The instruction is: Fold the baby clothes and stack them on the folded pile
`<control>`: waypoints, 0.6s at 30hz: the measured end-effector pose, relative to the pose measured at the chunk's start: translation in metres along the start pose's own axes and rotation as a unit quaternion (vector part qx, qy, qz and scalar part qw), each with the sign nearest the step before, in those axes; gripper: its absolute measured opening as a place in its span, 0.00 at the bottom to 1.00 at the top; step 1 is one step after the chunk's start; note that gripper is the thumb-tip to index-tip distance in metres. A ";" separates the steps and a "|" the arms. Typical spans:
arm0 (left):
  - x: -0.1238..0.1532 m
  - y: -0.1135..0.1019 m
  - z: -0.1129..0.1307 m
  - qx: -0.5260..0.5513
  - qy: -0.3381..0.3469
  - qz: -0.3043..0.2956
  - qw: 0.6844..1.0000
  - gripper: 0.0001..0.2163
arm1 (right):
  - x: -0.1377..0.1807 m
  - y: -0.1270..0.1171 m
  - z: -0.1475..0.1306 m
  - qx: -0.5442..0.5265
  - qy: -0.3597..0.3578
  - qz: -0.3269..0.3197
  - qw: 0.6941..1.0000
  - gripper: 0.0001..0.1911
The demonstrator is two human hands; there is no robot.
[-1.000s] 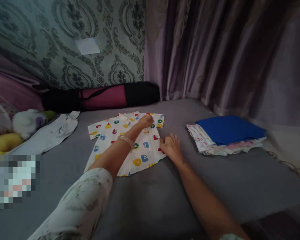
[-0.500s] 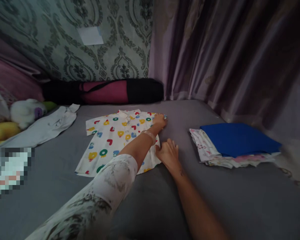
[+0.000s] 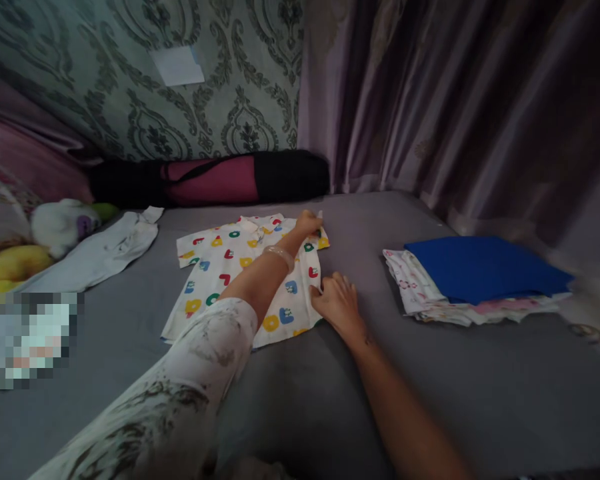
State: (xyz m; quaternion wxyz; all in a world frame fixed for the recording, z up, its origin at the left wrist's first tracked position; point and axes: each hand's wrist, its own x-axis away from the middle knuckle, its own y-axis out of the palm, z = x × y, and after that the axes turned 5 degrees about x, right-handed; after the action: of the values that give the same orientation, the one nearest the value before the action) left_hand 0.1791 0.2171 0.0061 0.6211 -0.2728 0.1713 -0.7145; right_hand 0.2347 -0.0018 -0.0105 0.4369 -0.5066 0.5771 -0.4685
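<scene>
A small white shirt printed with coloured shapes lies flat on the grey bed sheet. My left hand reaches across it and pinches the shirt's right sleeve at the far corner. My right hand rests at the shirt's right side edge, fingers curled on the fabric. A clear bangle sits on my left wrist.
A stack of folded clothes with a blue piece on top lies to the right. A white garment and soft toys lie at the left. A pink and black rolled bag lines the wall. Curtains hang behind.
My left hand slid along the shirt's top from the collar to the right sleeve corner and took hold of it. My right hand stayed at the shirt's side edge.
</scene>
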 end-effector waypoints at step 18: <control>0.016 -0.092 -0.046 0.269 -0.097 0.060 0.956 0.07 | 0.018 0.000 -0.025 -0.041 -0.070 0.030 0.996 0.10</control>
State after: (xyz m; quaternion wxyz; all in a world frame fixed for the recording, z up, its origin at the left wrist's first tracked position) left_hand 0.0772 0.2123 0.0260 0.7270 -0.1528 -0.0719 -0.6655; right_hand 0.2081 -0.0173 -0.0065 0.4686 -0.5383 0.5785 -0.3949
